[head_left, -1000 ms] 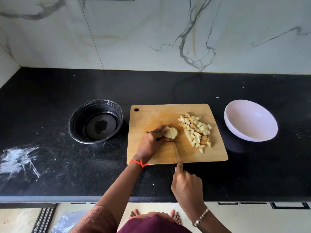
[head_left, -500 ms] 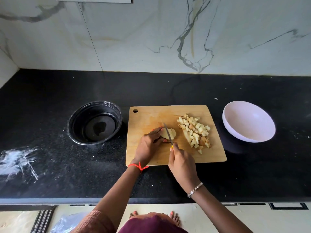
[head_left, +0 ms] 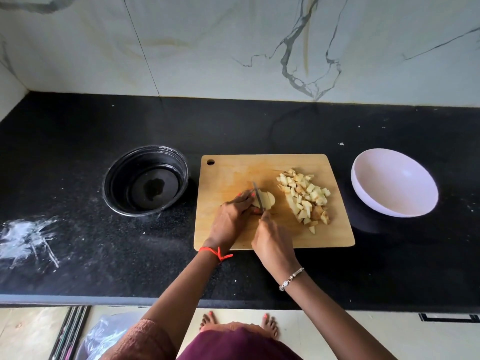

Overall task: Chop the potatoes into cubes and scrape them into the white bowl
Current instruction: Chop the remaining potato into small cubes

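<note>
I'm pinning the potato piece (head_left: 267,200) mid-frame on the board (head_left: 233,172) with my left hand (head_left: 231,216) curled round it so it can't slip, my right hand (head_left: 272,240) gripping the knife (head_left: 258,194) across it, keeping the cut cubes (head_left: 304,196) right, nearest the white bowl (head_left: 394,183).

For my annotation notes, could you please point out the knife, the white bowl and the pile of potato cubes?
knife (head_left: 258,195): head view, on the middle of the blade.
white bowl (head_left: 394,183): head view, on its bare inner wall.
pile of potato cubes (head_left: 304,196): head view, on the heap's middle.
</note>
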